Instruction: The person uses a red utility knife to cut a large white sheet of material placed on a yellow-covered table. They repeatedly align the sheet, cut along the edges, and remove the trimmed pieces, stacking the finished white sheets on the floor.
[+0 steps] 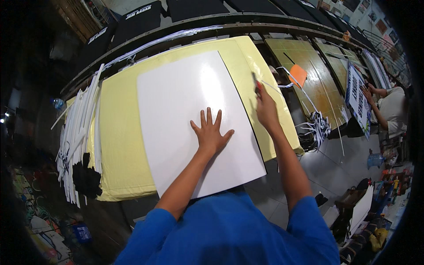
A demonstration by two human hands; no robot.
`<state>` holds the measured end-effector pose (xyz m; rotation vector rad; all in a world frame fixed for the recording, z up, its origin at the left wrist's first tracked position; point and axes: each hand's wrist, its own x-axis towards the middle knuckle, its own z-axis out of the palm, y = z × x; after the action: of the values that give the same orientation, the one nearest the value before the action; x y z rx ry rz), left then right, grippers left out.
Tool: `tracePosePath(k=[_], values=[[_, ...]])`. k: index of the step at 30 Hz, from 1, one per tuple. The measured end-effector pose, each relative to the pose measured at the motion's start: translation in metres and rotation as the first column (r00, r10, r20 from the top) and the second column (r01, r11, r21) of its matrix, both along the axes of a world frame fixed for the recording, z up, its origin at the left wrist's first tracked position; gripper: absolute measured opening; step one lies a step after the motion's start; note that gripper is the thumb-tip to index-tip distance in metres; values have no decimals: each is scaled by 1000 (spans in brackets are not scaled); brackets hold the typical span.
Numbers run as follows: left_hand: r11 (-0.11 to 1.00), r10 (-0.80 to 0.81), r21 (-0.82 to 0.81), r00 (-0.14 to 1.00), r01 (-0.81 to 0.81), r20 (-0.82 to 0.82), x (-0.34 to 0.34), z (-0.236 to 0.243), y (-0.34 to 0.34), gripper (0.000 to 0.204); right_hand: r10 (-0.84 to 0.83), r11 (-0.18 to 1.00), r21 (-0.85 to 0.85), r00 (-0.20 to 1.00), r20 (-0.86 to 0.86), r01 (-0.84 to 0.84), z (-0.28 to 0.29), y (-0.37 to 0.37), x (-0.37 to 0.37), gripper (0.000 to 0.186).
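Note:
A large glossy white sheet lies on a yellow-covered board; its near edge reaches my body. My left hand presses flat on the sheet with the fingers spread. Beyond the sheet's right edge, my right hand is closed round a red-handled cutter knife, raised over the yellow cover. Motion blurs the knife's tip. A thin dark line runs along the right edge of the sheet.
Long white strips and a black cloth hang at the left. An orange piece and tangled strips are at the right. Another person holds a printed panel there. Black shirts lie along the far side.

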<state>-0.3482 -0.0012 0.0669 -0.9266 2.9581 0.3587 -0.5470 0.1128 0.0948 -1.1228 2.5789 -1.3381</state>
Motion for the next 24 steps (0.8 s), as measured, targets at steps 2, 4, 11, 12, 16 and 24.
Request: tracePosePath(k=[2,4,11,12,16,24], values=[[1000,22,4,1000,-22,15,-9,-1,1,90,42,995,88,999,34,-44,12,-56,-27,55],[1000,17,-13,1000,-18,-8,-19,-2,1,91,70,989,128,997,-17,-68,5,-103,-65,51],[999,33,-10,999,-33,18,-29,2,-4,90,90,951,294,996,29,-94,-12,-191,-123,45],[999,36,-10,999,-36,31,-30,3,-3,89,108,948,297,994,34,-113,-13,-197,-125,44],[999,39,-11,998,-38,50,-31,3,-4,89,138,938,314,990,42,-144,-19,-215,-134,39],[999,48,24,998,-49,26,-32,4,-4,91,162,940,310,986,-29,-145,-35,-225,-139,26]])
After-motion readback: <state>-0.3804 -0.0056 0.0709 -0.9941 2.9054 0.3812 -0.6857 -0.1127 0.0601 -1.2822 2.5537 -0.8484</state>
